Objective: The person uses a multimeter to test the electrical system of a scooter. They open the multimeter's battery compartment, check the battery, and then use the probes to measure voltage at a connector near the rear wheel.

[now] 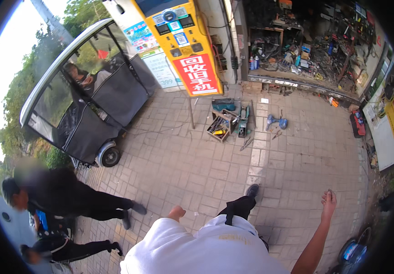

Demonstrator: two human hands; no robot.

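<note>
My left hand [177, 213] hangs beside the white shirt, partly hidden by its sleeve. Its visible fingers are curled closed, and whatever may be inside is hidden. Out to the right, my right hand [328, 200] is held low over the paving with its fingertips pressed together; anything between them is too small to name. Neither hand touches the tools ahead on the ground. Among those are a blue cordless drill [276, 122], small pliers [276, 134], a wooden tool box [219, 128] and a green power tool [243, 122].
A yellow kiosk [206, 55] stands ahead, left of a cluttered workshop [304, 55]. At left are a covered three-wheeler [110, 100] with people inside and two people in dark clothes [78, 194]. A red bag [357, 124] and a water bottle [354, 252] lie right.
</note>
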